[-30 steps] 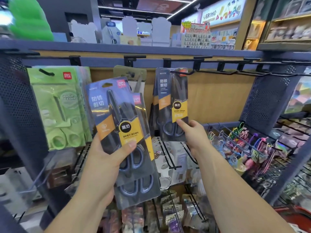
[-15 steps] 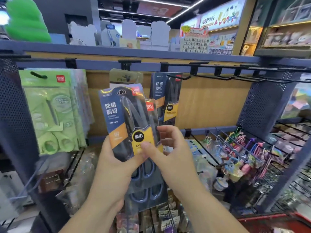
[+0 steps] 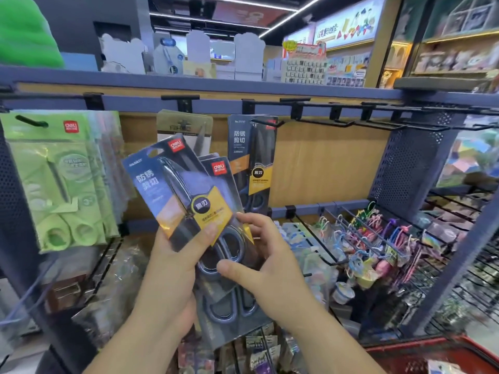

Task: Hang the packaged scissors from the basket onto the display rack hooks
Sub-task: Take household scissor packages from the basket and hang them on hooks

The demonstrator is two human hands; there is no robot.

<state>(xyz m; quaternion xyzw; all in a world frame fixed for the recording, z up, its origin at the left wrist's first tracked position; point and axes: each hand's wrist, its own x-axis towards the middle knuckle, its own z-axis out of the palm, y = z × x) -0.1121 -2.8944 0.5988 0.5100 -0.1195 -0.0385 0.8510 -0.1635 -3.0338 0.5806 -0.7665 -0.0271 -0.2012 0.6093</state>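
My left hand (image 3: 172, 268) grips a fanned stack of dark blue packaged scissors, its thumb across the front pack (image 3: 172, 190). A second pack (image 3: 229, 314) lies behind and below it. My right hand (image 3: 267, 260) pinches the front pack at the scissor handles, thumb in front and fingers behind. Another pack of the same scissors (image 3: 252, 160) hangs on a black rack hook (image 3: 266, 122) straight ahead. Several bare hooks (image 3: 337, 122) stick out to its right. The red basket (image 3: 432, 357) shows at the bottom right corner.
Green packaged scissors (image 3: 59, 179) hang at the left. A tan-headed pack (image 3: 185, 126) hangs behind the held ones. Colourful small goods (image 3: 372, 244) hang on lower hooks at the right. A perforated blue side panel (image 3: 415, 168) bounds the bay.
My right hand has left the pack hanging on the hook and come back down to the stack, now pinching the front pack. The stack has tilted to the left.
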